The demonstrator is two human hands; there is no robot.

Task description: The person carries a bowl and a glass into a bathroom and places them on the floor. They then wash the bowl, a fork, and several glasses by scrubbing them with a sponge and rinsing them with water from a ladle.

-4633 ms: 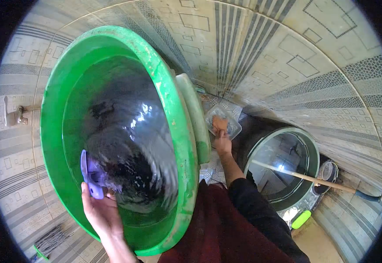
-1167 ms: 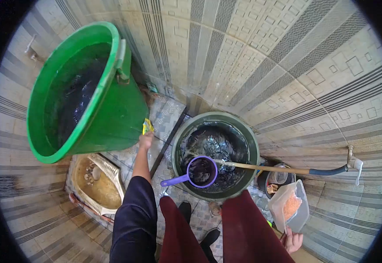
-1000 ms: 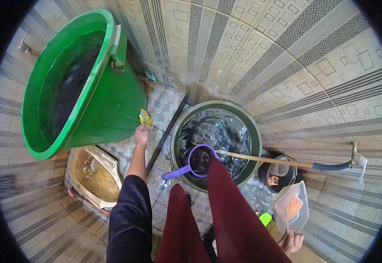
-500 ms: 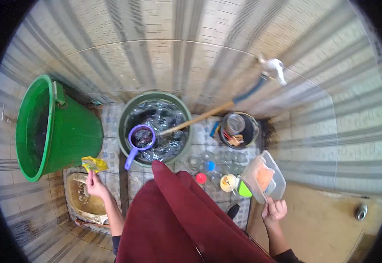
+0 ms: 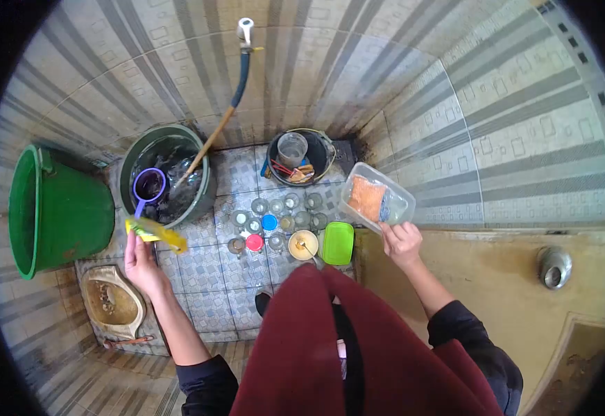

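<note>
My left hand (image 5: 146, 270) pinches a yellow plastic packet (image 5: 158, 234) above the floor, near the purple dipper (image 5: 150, 184) that sits in a tub of water. In my right hand (image 5: 402, 244) is a clear plastic container (image 5: 401, 206), gripped by its rim and tilted toward me. An orange sponge-like piece (image 5: 368, 197) and a dark bluish piece (image 5: 390, 205) lie inside it. Below the container, on the floor, are a bright green lid (image 5: 338, 243) and a cream bowl (image 5: 295, 251) with a spoon in it.
Several glasses and jars (image 5: 276, 240) stand on the tiles, among them a red lid (image 5: 254, 242) and a blue lid (image 5: 269, 222). A hose (image 5: 214, 135) runs from the tap into the green-grey tub (image 5: 207, 188). Around them are a black bucket (image 5: 276, 154), green bin (image 5: 73, 211), squat toilet (image 5: 138, 305) and door (image 5: 469, 270).
The view has turned right, so the tub, bucket and bin appear farther left. My right hand has raised the container higher in view. The yellow packet stays in my left hand.
</note>
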